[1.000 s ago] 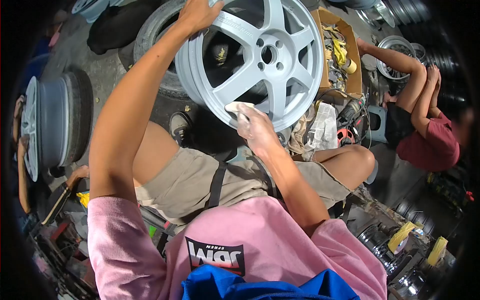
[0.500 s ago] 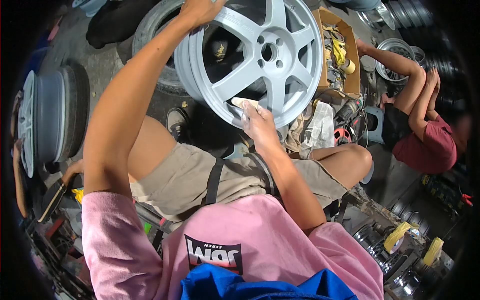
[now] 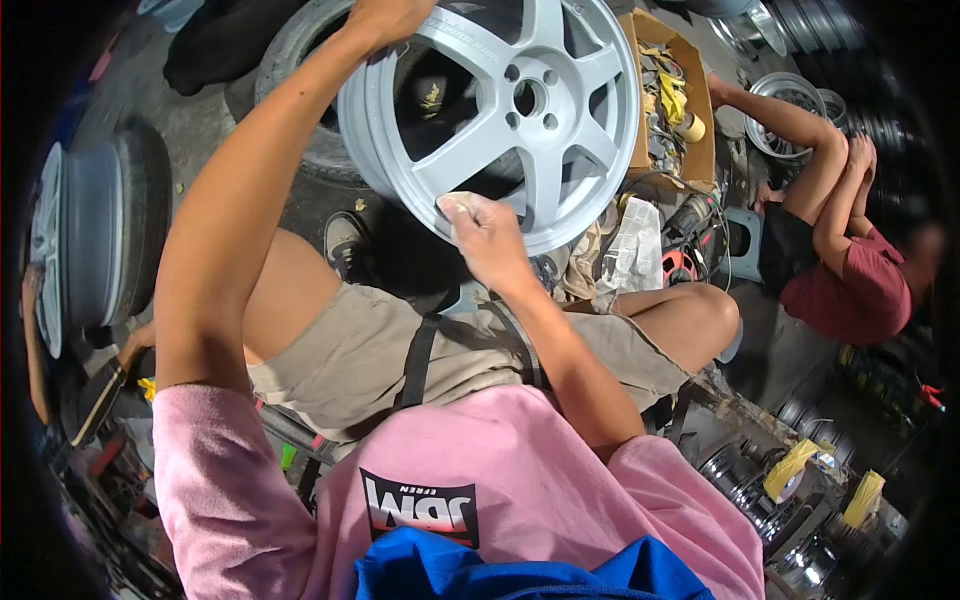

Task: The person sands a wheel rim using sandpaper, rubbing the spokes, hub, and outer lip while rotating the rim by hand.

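A pale grey multi-spoke wheel (image 3: 466, 154) stands tilted in front of me, close to a tire (image 3: 285, 60) behind its left side. My left hand (image 3: 395, 18) reaches to the wheel's upper left rim and is closed on it; some of its fingers are cut off by the top edge of the view. At the lower rim, my right hand (image 3: 490, 242) pinches a small off-white pad (image 3: 458, 203) against the wheel. Whitish residue marks the fingers of that hand. The pad's underside is hidden.
Right of the wheel are a cardboard box (image 3: 705, 165) of scraps, newspaper (image 3: 634, 250) and a corded tool (image 3: 690, 218). A person in a maroon shirt (image 3: 850, 290) sits farther right. Another wheel with a tire (image 3: 95, 235) stands at left, near another person's arms.
My right hand has moved left along the lower rim with the pad, and its grip looks more closed. The left hand keeps its place on the rim. The whole view has shifted slightly.
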Motion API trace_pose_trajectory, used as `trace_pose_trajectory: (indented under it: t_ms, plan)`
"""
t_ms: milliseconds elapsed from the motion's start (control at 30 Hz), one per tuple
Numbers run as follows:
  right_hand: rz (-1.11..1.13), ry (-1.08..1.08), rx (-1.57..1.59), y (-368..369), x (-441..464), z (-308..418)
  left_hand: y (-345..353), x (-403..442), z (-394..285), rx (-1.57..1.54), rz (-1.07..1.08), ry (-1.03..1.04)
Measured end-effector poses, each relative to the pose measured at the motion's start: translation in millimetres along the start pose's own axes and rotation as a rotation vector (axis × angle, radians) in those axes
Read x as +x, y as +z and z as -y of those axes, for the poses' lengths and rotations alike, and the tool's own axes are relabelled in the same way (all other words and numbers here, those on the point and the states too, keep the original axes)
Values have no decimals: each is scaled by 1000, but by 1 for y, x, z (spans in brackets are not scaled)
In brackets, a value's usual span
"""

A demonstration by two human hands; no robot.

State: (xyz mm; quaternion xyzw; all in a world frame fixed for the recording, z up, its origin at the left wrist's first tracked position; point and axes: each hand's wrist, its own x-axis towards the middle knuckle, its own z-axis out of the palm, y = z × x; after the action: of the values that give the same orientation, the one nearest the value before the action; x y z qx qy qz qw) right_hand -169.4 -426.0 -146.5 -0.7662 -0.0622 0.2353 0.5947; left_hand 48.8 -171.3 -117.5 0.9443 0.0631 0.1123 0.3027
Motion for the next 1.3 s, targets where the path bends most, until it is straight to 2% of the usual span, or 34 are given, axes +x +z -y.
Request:
trace_pose_trajectory:
  t_ms: [33,67,100,167,233,300,333,367,433,467,533,567,633,700,767,800,867,1000,1067,1100,1133,1167,1200,1233,1300]
  plan:
    - [-18,-168,-246,2,-1,-2,0,0,1,-9,-21,8]
    - [32,-144,-388,-7,-5,-2,1,0,0,-23,-42,18]
    - [20,-145,-396,-21,-10,-2,2,2,0,-32,-44,28]
    - [243,-31,-819,-58,-22,-6,1,2,3,-35,-22,38]
    - [185,-354,-843,-115,-32,-55,-2,0,-3,-48,33,5]
    - [243,-282,-964,-119,-28,-46,10,2,10,93,-89,44]
    - [295,-197,-1072,-116,-27,-38,-10,-6,-11,45,108,-132]
    - [299,-195,-1071,-103,-28,-32,-8,-9,-7,45,111,-136]
    - [263,-109,-943,-61,-22,-12,5,-3,2,122,-107,65]
    - [256,-103,-939,-47,-21,-6,0,-6,-3,121,-101,73]
    - [101,-211,-672,-30,-18,3,-19,-12,-19,98,-16,-23]
    - [90,-206,-671,-38,-23,-3,-22,-10,-21,94,-11,-12]
    - [143,-240,-830,-80,-36,-28,-31,-3,-11,38,-68,169]
    - [281,-38,-1198,-137,-34,-49,-38,9,0,7,-48,130]
    - [286,-10,-1432,-184,-29,-60,-46,12,15,43,-137,209]
    - [289,-8,-1432,-182,-30,-61,-62,3,6,-48,-46,125]
    - [146,-194,-1391,-176,-27,-62,-60,13,26,-15,-35,111]
    - [159,-286,-1356,-115,-36,-62,-61,9,38,-1,38,113]
    - [98,-418,-1143,-100,-42,-54,-60,-3,32,7,54,110]
    - [95,-423,-1144,-104,-40,-54,-63,-5,28,14,63,114]
    - [119,-366,-1249,-114,-38,-57,-63,-1,29,63,147,152]
    - [146,-308,-1354,-127,-36,-62,-63,0,32,62,140,151]
    - [117,-491,-1449,-147,-36,-77,-62,-1,34,37,142,148]
    - [120,-493,-1454,-147,-31,-75,-66,-7,28,10,143,146]
    - [156,-260,-1447,-142,-20,-70,-77,-18,18,17,137,119]
